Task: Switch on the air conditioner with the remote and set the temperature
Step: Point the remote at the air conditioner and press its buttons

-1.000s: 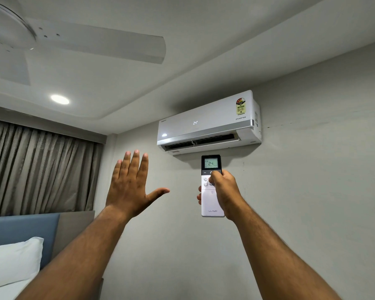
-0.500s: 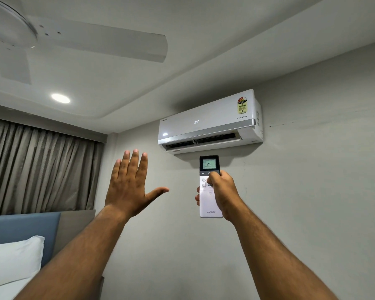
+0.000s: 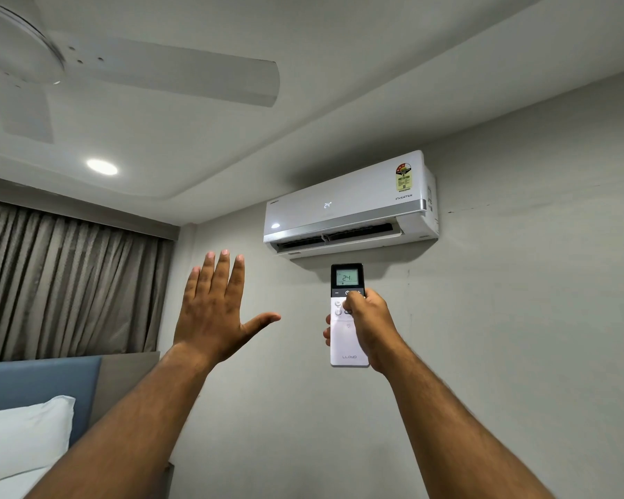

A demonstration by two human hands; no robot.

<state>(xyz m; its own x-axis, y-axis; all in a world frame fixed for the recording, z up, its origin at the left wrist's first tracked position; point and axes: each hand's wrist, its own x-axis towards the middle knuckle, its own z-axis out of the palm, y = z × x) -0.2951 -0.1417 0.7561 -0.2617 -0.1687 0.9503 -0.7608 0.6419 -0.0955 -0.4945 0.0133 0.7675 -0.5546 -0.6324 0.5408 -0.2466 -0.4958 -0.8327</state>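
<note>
Pressing down near the top of the button pad, right thumb (image 3: 352,300) bent over the front of the remote (image 3: 346,318); other fingers of the right hand (image 3: 370,327) wrapped behind the casing, tips showing at its left edge. Held upright, screen end up, display reading 24, lower end with the brand mark clear of the palm. Just below the air conditioner (image 3: 346,207), top edge of the remote close under the open louvre, a narrow band of shadowed wall (image 3: 519,318) between them. Unit panel also lit with 24.

Raised to the left of the remote, left hand (image 3: 213,315) flat and empty, back toward the camera: four fingers straight up and close together, thumb stretched out sideways toward the remote, its tip short of the casing with bare wall between. Fingertips level with the remote's screen, below and left of the unit's lower left corner.

Further left of the remote: curtains (image 3: 69,282), a blue headboard (image 3: 33,383) and a white pillow (image 3: 18,437) low down. Above and left of it: ceiling fan (image 3: 141,70) and a round ceiling light (image 3: 101,166). Right of the remote, plain open wall.
</note>
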